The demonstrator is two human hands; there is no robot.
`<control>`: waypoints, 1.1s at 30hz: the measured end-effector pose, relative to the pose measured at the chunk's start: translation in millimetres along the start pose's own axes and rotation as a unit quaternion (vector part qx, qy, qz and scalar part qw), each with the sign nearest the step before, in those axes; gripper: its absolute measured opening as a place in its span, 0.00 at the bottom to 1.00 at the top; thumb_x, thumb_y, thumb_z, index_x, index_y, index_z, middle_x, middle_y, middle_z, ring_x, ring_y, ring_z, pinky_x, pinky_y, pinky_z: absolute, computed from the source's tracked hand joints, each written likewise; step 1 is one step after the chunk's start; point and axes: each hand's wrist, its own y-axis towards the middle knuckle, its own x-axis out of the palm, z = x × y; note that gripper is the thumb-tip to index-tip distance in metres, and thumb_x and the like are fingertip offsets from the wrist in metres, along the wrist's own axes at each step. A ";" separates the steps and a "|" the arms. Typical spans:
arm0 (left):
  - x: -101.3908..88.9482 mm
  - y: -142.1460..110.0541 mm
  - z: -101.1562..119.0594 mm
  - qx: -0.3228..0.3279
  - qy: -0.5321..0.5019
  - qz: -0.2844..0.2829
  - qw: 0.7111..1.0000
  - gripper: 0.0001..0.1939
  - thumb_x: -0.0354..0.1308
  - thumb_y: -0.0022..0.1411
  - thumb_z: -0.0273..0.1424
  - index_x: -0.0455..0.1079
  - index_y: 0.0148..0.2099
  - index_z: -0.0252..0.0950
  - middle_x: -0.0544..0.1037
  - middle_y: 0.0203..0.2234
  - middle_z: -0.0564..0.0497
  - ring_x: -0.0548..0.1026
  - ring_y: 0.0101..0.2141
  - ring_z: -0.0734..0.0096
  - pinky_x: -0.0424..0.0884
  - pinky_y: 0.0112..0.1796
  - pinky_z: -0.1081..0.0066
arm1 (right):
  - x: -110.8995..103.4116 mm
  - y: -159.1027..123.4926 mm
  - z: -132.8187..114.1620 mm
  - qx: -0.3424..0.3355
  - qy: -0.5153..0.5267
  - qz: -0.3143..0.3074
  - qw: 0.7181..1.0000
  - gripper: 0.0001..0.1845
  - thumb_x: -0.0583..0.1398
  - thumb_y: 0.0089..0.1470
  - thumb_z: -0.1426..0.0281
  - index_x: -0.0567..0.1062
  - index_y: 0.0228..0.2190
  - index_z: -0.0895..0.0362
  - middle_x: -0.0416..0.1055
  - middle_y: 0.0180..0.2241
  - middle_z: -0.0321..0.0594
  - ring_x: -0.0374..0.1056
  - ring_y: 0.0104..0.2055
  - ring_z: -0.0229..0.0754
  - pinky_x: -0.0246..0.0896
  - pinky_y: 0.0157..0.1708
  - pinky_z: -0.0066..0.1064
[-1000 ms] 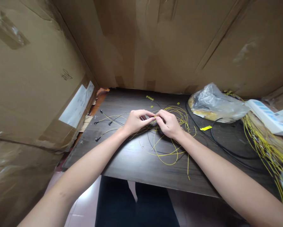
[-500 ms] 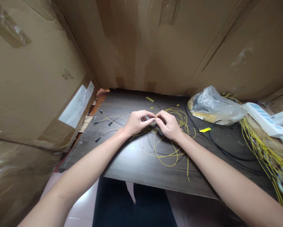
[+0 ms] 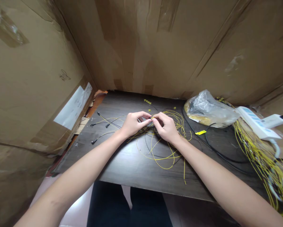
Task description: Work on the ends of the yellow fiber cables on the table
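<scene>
My left hand (image 3: 135,124) and my right hand (image 3: 165,126) meet fingertip to fingertip over the middle of the table. Between thumb and forefinger the left one pinches a thin cable. At the right fingertips is a small yellow piece, partly hidden, with a dark bit against it. Loops of thin yellow wire (image 3: 167,168) spread under and around both hands, mixed with thin black cables. Past my left wrist lie several cable ends with black connectors (image 3: 93,142). Beyond my fingers, small yellow pieces (image 3: 147,101) rest in a short row, with single ones nearby.
A clear plastic bag (image 3: 211,108) sits at the back right, by a white power strip (image 3: 257,123). Thick black cable (image 3: 217,150) with a yellow tag (image 3: 200,132) runs along the right. A bundle of yellow wires (image 3: 257,160) hangs there. Cardboard walls (image 3: 141,47) enclose the table (image 3: 122,164).
The view has shifted slightly, so the table sits a little lower and further left. Both hands keep their pinch, with a dark bit now showing at the fingertips.
</scene>
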 end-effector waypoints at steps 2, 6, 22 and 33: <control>-0.9 0.3 1.5 0.003 0.003 -0.009 1.000 0.07 0.65 0.62 0.32 0.80 0.41 0.35 0.84 0.31 0.50 0.79 0.28 0.73 0.76 0.32 0.75 | -0.1 -0.1 0.2 0.005 0.001 -0.002 1.000 0.11 0.56 0.66 0.66 0.74 0.33 0.55 0.71 0.30 0.41 0.64 0.29 0.41 0.59 0.31 0.34; -0.4 0.6 1.7 0.010 0.021 -0.018 1.000 0.06 0.64 0.63 0.30 0.79 0.41 0.35 0.83 0.30 0.51 0.78 0.27 0.74 0.75 0.31 0.76 | 0.3 -0.3 1.7 0.008 0.005 -0.010 1.000 0.11 0.56 0.65 0.65 0.73 0.32 0.55 0.71 0.28 0.40 0.63 0.28 0.41 0.58 0.30 0.33; 1.9 -1.0 2.2 0.023 0.027 -0.051 0.998 0.05 0.62 0.63 0.30 0.75 0.40 0.34 0.81 0.30 0.52 0.76 0.27 0.76 0.73 0.31 0.77 | -0.5 0.6 3.5 0.026 0.029 -0.030 0.999 0.12 0.54 0.63 0.64 0.69 0.28 0.55 0.68 0.27 0.38 0.62 0.28 0.40 0.55 0.30 0.31; 2.5 -1.0 -2.0 0.037 0.035 -0.055 0.997 0.06 0.63 0.64 0.32 0.76 0.41 0.35 0.81 0.31 0.51 0.77 0.26 0.75 0.74 0.31 0.76 | -0.9 1.3 3.5 0.047 0.022 -0.036 0.998 0.23 0.52 0.66 0.58 0.65 0.21 0.55 0.61 0.20 0.35 0.57 0.23 0.38 0.52 0.28 0.32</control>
